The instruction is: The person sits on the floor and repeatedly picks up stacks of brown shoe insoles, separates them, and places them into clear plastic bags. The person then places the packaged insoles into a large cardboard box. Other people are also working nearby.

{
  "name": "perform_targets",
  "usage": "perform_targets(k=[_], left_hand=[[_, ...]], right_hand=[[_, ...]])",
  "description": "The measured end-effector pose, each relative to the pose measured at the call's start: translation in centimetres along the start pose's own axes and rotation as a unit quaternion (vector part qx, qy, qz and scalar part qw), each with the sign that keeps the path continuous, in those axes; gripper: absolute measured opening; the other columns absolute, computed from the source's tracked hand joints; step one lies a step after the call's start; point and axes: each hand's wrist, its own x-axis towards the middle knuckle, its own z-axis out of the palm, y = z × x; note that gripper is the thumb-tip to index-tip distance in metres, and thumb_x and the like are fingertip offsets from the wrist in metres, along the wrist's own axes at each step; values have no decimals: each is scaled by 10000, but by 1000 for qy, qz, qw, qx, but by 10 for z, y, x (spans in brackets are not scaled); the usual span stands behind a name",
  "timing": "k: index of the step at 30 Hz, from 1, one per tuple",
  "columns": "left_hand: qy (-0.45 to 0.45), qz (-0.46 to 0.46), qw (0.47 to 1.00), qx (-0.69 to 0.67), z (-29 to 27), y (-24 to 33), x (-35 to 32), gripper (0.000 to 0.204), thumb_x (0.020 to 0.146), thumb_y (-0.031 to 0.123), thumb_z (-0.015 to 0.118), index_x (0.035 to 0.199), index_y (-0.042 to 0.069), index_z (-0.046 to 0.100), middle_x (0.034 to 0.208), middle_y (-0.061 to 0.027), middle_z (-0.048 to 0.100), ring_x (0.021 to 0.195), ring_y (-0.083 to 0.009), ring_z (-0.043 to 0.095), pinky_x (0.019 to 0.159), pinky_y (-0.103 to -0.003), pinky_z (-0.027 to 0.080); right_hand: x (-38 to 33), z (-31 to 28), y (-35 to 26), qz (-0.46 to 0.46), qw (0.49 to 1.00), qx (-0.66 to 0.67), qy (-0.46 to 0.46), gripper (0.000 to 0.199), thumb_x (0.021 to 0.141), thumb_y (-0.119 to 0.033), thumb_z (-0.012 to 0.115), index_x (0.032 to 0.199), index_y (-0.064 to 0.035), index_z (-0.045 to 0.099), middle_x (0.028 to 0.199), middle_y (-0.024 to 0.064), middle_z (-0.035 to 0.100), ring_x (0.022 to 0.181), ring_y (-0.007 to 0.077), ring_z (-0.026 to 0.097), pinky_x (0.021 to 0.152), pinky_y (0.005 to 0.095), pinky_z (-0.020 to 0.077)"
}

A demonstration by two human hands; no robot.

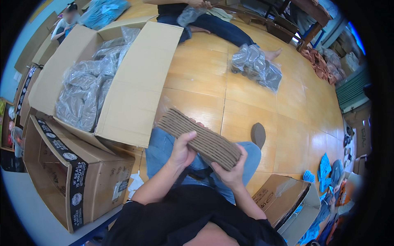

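Note:
A long stack of thin brown foam pads (201, 139), pressed edge to edge, lies across both my hands above my lap. My left hand (183, 151) grips its near side around the middle, thumb on top and fingertips showing at the far side. At the stack's right end, my right hand (233, 169) is closed around the lower corner. One flat brown pad (258, 135) with rounded ends rests on the floor just past my right knee. To my left stands an open cardboard box (133, 82) holding several clear plastic bags of dark grey-brown pieces (84, 88).
A second, tipped cardboard box (104, 180) sits nearer on my left. At my lower right is a smaller open carton (283, 197), with blue pieces (324, 168) beyond it. Filled plastic bags (256, 65) lie ahead beside another person's legs (230, 28) on the tiled floor.

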Motion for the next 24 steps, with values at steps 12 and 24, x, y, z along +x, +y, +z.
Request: perform_targets(k=[12, 24], left_hand=[[-253, 419, 603, 630, 24, -20, 5, 444, 675, 227, 777, 1040, 101, 558, 1049, -92, 611, 1011, -295, 595, 1009, -517, 412], [96, -103, 990, -20, 85, -62, 18, 588, 921, 527, 560, 1311, 92, 492, 1284, -88, 544, 1206, -223, 492, 1032, -412, 398]], right_hand=[[-21, -12, 53, 386, 504, 744, -208, 646, 984, -580, 361, 1462, -149, 311, 1352, 125, 503, 1185, 219, 534, 978, 401, 448], [19, -12, 25, 169, 871, 456, 66, 456, 935, -127, 631, 1343, -64, 438, 1292, 47, 502, 1206, 160, 478, 1002, 338, 418]])
